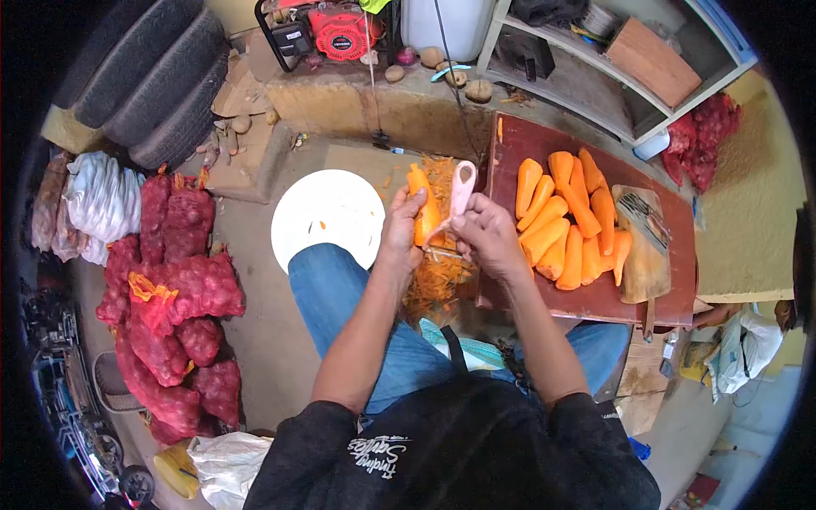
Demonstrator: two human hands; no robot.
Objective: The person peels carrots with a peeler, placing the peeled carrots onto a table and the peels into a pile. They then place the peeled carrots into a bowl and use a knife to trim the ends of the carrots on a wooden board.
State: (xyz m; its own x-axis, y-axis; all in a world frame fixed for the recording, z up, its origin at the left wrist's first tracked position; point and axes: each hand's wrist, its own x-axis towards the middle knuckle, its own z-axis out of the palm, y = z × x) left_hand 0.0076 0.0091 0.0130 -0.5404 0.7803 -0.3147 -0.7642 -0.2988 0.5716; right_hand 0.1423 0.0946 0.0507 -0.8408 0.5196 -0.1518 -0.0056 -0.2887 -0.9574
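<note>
My left hand (399,229) is wrapped round an orange carrot (424,204), which I hold nearly upright in front of me. In my right hand (491,234) is a pink peeler (461,189), its looped handle end pointing up and its lower end close against the carrot's side. Below both hands, carrot peelings (438,285) lie heaped between my knees. Several peeled carrots (565,221) are piled on the dark red table (506,140) to my right. Beyond my left knee sits a round white basin (327,200) with a small orange scrap in it.
A wooden board (648,272) with a knife on it lies at the table's right side. Red mesh sacks (191,289) are heaped on the left, below stacked tyres (157,85). At the back are a red engine (344,34), a white container (446,30) and a metal shelf (586,68).
</note>
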